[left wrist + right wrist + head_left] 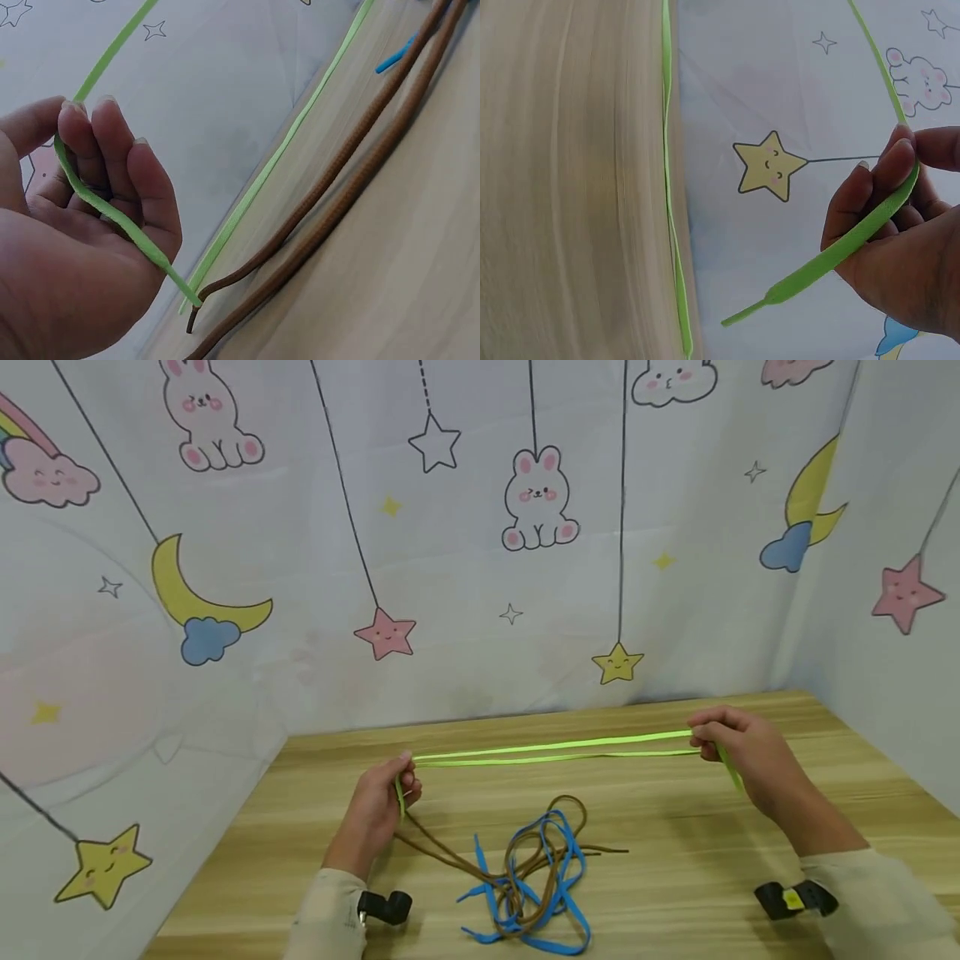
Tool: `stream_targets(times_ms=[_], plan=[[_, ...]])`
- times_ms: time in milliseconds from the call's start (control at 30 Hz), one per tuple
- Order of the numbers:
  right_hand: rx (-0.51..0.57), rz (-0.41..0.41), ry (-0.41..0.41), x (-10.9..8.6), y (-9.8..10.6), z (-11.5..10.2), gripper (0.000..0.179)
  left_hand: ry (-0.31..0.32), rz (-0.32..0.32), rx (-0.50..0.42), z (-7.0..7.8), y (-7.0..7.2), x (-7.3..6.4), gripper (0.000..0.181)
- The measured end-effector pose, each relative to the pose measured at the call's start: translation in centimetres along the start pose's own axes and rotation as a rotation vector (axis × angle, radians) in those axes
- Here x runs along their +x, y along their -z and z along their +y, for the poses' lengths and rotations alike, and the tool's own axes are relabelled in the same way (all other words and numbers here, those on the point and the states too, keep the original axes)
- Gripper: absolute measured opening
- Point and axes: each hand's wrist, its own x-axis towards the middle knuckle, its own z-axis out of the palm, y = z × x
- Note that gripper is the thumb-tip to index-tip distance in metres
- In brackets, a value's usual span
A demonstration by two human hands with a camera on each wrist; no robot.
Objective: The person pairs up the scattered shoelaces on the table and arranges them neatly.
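Note:
A flat bright green shoelace [555,746] is stretched nearly level between both hands above the table. My left hand [378,797] pinches it between thumb and fingertips near one end, and its tail crosses the palm in the left wrist view. At the other end, my right hand [750,760] pinches it the same way, the tipped tail [817,270] hanging past the palm. A second green strand [669,165] lies along the table. Brown round shoelaces [349,214] run close to the left hand, tangled with blue flat shoelaces [555,946] in front.
The wood-grain table [675,902] ends at a pale fabric backdrop [465,685] printed with rabbits, stars and moons. Fabric also rises at both sides. A black device [386,907] is strapped on the left wrist, another black device [795,899] on the right.

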Motion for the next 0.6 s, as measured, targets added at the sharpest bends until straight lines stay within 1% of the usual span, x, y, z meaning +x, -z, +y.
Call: stream_targets(times_ms=[100,167,333,467,600], plan=[[-0.015,0.014,-0.011,0.0,0.6,0.3,0.033,0.001,0.029,0.031,-0.1,0.1,0.4,0.028],[-0.026,0.021,-0.020,0.1,0.7,0.5,0.033,0.008,0.063,0.058,-0.2,0.4,0.5,0.029],[-0.051,0.040,-0.040,0.4,1.0,1.1,0.037,0.034,0.128,0.122,-0.1,1.0,0.8,0.032],[-0.094,0.056,-0.042,0.3,1.3,1.7,0.039,0.044,0.138,0.136,-0.1,1.4,1.0,0.026],[-0.128,0.076,-0.045,0.2,1.6,2.4,0.041,0.067,0.142,0.112,-0.2,1.8,1.0,0.019]])
